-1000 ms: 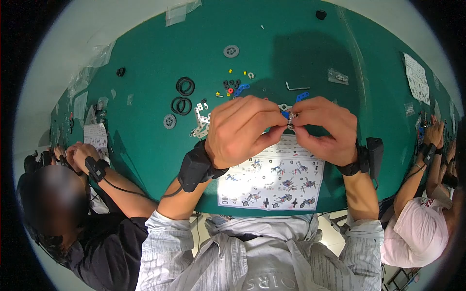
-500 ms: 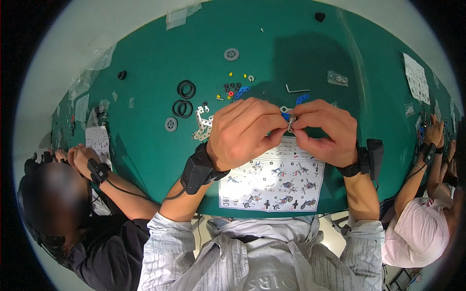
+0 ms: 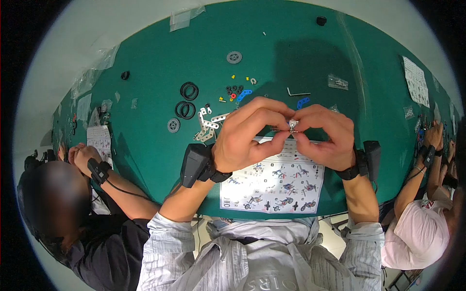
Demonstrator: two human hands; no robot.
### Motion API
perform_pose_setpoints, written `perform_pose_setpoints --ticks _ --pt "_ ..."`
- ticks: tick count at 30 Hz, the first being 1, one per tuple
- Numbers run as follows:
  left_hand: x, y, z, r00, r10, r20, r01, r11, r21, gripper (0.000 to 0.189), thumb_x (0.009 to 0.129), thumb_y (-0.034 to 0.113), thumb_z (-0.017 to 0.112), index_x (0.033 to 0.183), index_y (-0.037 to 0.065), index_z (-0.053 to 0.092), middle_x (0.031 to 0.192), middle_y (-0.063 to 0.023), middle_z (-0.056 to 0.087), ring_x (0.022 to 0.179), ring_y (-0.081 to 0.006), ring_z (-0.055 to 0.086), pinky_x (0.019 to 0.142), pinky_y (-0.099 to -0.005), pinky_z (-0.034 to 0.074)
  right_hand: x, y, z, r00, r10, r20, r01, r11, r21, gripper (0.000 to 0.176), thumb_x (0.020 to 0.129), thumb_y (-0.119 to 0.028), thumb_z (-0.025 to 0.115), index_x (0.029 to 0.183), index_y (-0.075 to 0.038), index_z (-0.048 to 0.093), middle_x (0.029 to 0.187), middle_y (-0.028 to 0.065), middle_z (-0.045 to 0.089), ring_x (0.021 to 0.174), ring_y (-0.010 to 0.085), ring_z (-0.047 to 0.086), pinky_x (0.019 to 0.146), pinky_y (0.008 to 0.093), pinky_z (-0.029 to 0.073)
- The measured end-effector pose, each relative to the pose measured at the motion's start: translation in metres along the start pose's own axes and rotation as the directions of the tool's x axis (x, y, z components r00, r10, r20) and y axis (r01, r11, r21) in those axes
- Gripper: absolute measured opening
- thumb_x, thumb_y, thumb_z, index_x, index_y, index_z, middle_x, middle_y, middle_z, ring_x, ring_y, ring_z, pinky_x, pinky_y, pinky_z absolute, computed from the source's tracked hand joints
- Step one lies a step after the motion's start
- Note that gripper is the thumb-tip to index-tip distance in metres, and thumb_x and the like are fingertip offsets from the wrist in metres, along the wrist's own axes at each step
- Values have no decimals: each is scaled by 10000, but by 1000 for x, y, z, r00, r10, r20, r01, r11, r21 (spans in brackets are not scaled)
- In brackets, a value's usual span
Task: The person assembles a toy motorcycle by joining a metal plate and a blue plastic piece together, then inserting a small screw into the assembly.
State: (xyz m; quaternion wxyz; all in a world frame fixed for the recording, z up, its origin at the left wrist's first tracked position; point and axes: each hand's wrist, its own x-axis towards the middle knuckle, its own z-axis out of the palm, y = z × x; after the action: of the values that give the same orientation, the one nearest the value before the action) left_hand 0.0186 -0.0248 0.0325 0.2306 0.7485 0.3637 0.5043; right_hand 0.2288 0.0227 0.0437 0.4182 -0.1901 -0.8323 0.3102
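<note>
In the head view, the small metal piece [image 3: 293, 124] sits between the two hands, at the fingertips, to the right of the left hand [image 3: 252, 131] and to the left of the right hand [image 3: 327, 136]. Both hands pinch it between thumb and forefinger, so neither is nearer. It is held up above the worktop [image 3: 150, 63]. Its longer direction seems to run crosswise, from one hand toward the other, but the fingers cover too much of it to be sure. A little blue shows at its left side; whether that is a joined part cannot be told.

Below the hands, toward the person's body, a printed sheet [image 3: 272, 189] lies flat, its top edge partly under them. Just left of the left hand are pale perforated strips [image 3: 210, 124], with black rings [image 3: 185, 110] and a grey wheel [image 3: 174, 125] farther out. Beyond the left hand lie a blue angled strip [image 3: 244, 95] and small black rollers [image 3: 234, 89]. Beyond the right hand are a hex key [image 3: 298, 94], a short blue strip [image 3: 303, 102] and, farther off, a clear bag [image 3: 338, 82].

Other people sit on both sides, a dark sleeve [image 3: 111, 247] at left and a pale pink sleeve [image 3: 412, 237] at right, their hands well apart from the person's own.
</note>
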Motion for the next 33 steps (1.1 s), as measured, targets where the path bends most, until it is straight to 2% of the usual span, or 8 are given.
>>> perform_pose_setpoints --ticks 8,10,14,17,19,23,30,33 --pt "-2 -9 -4 994 -108 -36 100 979 -176 224 761 -89 728 948 -5 636 1005 -143 671 919 -222 676 811 -321 557 8 -27 -17 994 27 -110 -61 946 -318 382 655 -16 809 1010 -12 667 1025 162 713 885 283 717 735 355 587" --pt "-5 -11 -3 974 -220 -56 191 927 -322 184 802 -90 708 951 -12 633 1023 -135 648 928 -194 653 815 -317 556 6 -33 -36 976 -8 -218 -66 942 -329 442 691 -41 826 1089 1 638 1099 219 700 890 303 714 747 364 591" --pt "-7 -14 -2 921 -375 -107 251 781 -572 146 865 -80 673 980 -3 628 1013 -71 657 896 -124 649 771 -259 514 1 -90 -105 983 -163 -84 147 974 -169 391 870 -198 743 1168 -1 585 1094 203 633 875 281 657 709 359 553" --pt "-5 -18 -1 911 -399 -103 203 652 -731 89 942 -37 625 1025 -7 625 1033 -69 649 927 -132 651 783 -262 520 -24 -194 -165 962 269 46 -263 958 -112 400 885 -339 734 1092 -26 596 844 93 597 778 213 597 658 351 474" --pt "-7 -17 -4 885 -457 -88 239 610 -755 80 954 -14 626 1033 -8 626 1041 -68 652 943 -150 667 777 -273 528 18 -200 -144 978 -89 188 77 995 70 309 945 -256 669 1141 -66 524 880 39 572 809 153 609 818 313 496" --pt "-4 -21 -7 886 -447 -123 199 607 -770 80 975 29 619 1048 -3 627 1053 -61 662 955 -182 698 753 -283 538 36 -206 -159 793 -502 345 377 849 370 222 999 -235 579 1065 -60 458 884 11 540 809 125 567 877 251 483" --pt "-4 -24 -12 847 -521 -106 299 633 -714 156 980 165 621 986 12 592 1081 -118 638 940 -217 679 798 -344 527 24 -140 -98 853 -312 419 300 949 96 201 950 -193 620 1030 -49 505 880 25 563 790 133 578 824 259 481" --pt "-2 -24 -15 865 -485 -128 214 588 -780 71 973 18 604 1036 -4 626 1074 -69 635 942 -187 695 803 -306 561 24 -122 -83 879 -239 413 256 967 14 193 930 -175 638 1014 -44 525 878 32 573 782 136 582 802 262 480"
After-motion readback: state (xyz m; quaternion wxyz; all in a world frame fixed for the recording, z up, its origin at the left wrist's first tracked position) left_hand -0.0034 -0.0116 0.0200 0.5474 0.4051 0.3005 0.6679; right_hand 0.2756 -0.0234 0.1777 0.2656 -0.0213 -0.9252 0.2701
